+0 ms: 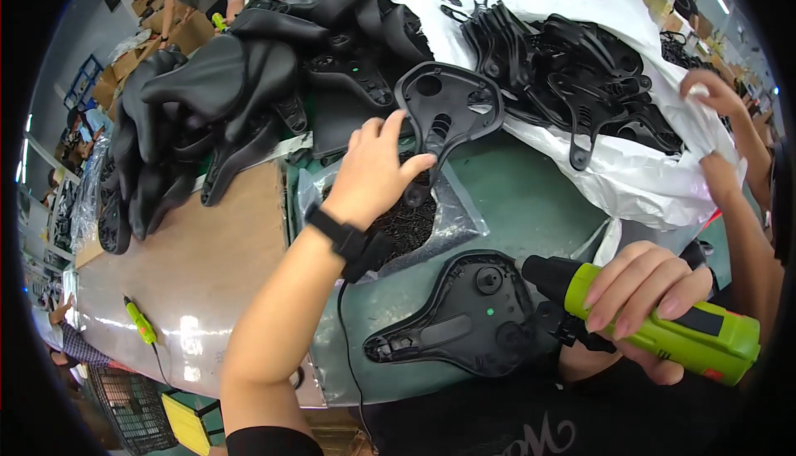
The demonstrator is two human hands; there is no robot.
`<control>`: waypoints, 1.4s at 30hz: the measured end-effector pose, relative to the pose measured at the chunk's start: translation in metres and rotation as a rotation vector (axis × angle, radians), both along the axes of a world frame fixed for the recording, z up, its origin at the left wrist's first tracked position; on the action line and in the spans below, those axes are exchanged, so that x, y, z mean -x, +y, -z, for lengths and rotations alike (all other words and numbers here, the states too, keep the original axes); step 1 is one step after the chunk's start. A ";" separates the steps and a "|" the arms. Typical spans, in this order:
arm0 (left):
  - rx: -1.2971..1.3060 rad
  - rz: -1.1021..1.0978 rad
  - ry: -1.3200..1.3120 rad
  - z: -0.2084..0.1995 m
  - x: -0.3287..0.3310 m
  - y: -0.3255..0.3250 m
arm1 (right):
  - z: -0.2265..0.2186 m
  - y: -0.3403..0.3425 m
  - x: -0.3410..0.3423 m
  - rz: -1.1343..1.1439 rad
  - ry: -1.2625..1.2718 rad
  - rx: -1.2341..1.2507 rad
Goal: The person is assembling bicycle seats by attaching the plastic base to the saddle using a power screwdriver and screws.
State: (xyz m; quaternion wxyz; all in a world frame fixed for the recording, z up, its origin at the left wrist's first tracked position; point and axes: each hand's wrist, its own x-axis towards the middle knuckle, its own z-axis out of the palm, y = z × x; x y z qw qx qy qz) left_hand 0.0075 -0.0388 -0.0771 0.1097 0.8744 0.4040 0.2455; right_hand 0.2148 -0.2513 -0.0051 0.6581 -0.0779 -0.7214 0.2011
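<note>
My left hand (373, 170), with a black band and a small device on its wrist, grips a black plastic saddle base plate (452, 95) by its narrow part and left edge. The plate is over a clear bag of small dark screws (412, 228). In my right hand (647, 298) is a green cordless screwdriver (663, 332), its black tip pointing left. That tip is close to the wide end of a black bicycle saddle (464, 327), which lies underside up on the green table in front of me. Whether they touch, I cannot tell.
Black saddles (215, 83) are heaped at the far left. A white sack (613, 186) at the far right holds more black plates (580, 83); another person's arms (742, 157) reach beside it. A second green screwdriver (141, 322) lies left, near a black crate (128, 406).
</note>
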 end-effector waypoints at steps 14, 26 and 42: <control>-0.062 0.179 -0.087 -0.017 0.003 -0.023 | -0.005 -0.032 -0.037 0.224 -0.048 -0.022; 0.132 0.327 0.240 0.014 0.055 -0.205 | -0.001 -0.035 -0.041 0.188 -0.025 -0.015; 0.133 0.095 0.193 0.037 0.062 -0.219 | -0.001 0.006 0.014 -0.061 0.091 0.070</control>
